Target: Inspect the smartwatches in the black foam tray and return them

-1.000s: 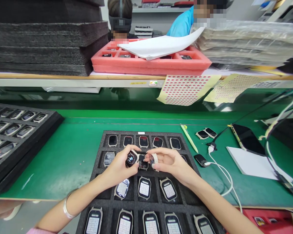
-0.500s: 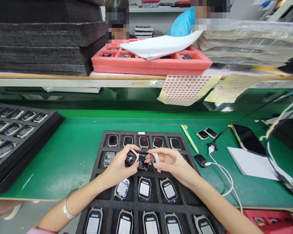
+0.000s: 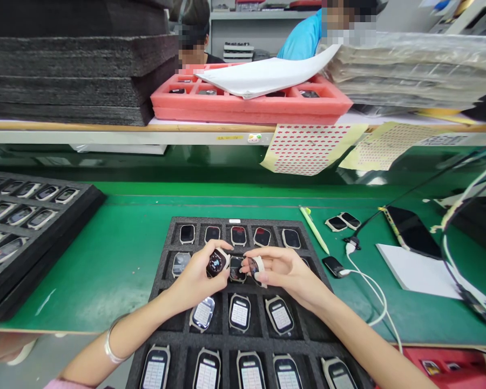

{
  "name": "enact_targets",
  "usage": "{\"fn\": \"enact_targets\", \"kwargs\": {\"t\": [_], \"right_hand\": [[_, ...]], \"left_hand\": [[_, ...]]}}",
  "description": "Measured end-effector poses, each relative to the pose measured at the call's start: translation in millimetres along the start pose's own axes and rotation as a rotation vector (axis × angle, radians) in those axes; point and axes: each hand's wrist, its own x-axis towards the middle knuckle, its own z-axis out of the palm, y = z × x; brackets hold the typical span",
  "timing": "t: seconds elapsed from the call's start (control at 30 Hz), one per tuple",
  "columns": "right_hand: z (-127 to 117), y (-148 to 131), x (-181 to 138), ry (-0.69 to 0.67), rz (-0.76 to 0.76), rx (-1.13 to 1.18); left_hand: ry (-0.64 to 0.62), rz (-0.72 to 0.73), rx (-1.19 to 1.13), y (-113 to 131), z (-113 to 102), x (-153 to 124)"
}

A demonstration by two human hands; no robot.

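Note:
My left hand (image 3: 204,267) is closed around a smartwatch (image 3: 216,263) without a strap; its dark screen is lit with a small picture. Between the thumb and fingers of my right hand (image 3: 277,266) is a second smartwatch (image 3: 256,270), turned partly edge-on, with a pale case. Both are held just above a black foam tray (image 3: 222,289), whose pockets hold several more watches. One dark-faced watch (image 3: 237,269) lies in the pocket between my hands. In the nearer rows, watches such as this one (image 3: 240,313) show white screens with lines on them.
Another foam tray of watches (image 3: 93,202) stands at the left. To the right lie a green pen (image 3: 314,230), two watches (image 3: 343,221), a small cabled device (image 3: 334,266), a phone (image 3: 413,232) and white paper (image 3: 413,273). A shelf carries a pink foam tray (image 3: 251,112). Two people are beyond.
Both hands keep their hold on the watches and have barely moved. Behind the shelf, the person at the left has turned or shifted the head slightly.

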Motion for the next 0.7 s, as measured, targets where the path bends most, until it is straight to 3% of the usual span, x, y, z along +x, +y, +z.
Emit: {"fn": "enact_targets", "kwargs": {"t": [0.57, 0.7], "right_hand": [[1.9, -2.1, -0.4, -0.002, 0.020, 0.022], [1.6, -3.2, 1.6, -0.026, 0.053, 0.105]], "left_hand": [[-0.002, -0.017, 0.035, 3.0, -1.7, -0.2], [-0.003, -0.086, -0.118, -2.0, 0.7, 1.3]]}}
